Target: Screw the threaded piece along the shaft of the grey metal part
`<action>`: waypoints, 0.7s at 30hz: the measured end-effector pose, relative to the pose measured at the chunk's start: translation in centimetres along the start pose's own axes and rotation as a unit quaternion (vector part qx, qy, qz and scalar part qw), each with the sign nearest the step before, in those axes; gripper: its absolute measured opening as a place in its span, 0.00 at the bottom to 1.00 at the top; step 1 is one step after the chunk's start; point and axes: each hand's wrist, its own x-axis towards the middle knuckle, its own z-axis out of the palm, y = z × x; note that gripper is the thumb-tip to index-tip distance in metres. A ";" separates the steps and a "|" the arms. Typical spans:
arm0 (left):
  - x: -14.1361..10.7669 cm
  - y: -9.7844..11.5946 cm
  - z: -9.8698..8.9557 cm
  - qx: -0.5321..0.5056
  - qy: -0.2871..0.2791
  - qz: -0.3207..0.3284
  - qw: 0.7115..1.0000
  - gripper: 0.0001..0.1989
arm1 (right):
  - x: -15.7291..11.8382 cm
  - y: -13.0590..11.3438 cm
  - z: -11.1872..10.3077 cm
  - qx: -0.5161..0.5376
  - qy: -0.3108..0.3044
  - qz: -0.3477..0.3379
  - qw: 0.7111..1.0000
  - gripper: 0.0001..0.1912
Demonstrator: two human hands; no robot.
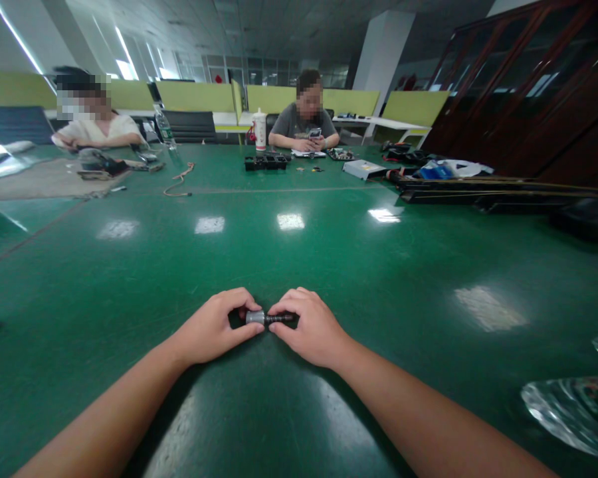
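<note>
In the middle of the near tabletop, my left hand point(218, 326) is closed, thumb and fingers pinching a silver metal cylinder point(255, 317). From its right end a dark, ribbed metal shaft point(279, 318) runs in line with it; the two look joined. My right hand point(311, 325) is closed around this shaft, with the thumb on the near side and the fingers on the far side. Both parts lie level, at or just above the green table point(289, 262). Fingers partly cover each end, and I cannot tell whether the shaft is threaded or carries a spring.
A clear plastic bottle point(573, 411) lies at the near right. Along the far side are a black frame-like part point(266, 162), a white bottle point(259, 129), a grey metal box point(363, 169), a cord point(179, 179) and long dark rails point(478, 189). Two people sit opposite.
</note>
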 end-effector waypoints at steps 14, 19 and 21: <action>0.1 0.0 0.0 -0.004 0.004 0.001 1.000 0.09 | 0.1 0.1 0.1 -0.003 0.003 0.004 1.000 0.04; 0.2 0.1 0.0 -0.002 0.003 0.002 1.000 0.09 | 0.0 0.0 0.0 -0.003 0.003 0.011 1.000 0.04; 0.2 0.1 0.0 -0.001 0.003 0.001 1.000 0.09 | 0.0 0.0 0.0 -0.003 0.005 0.013 1.000 0.04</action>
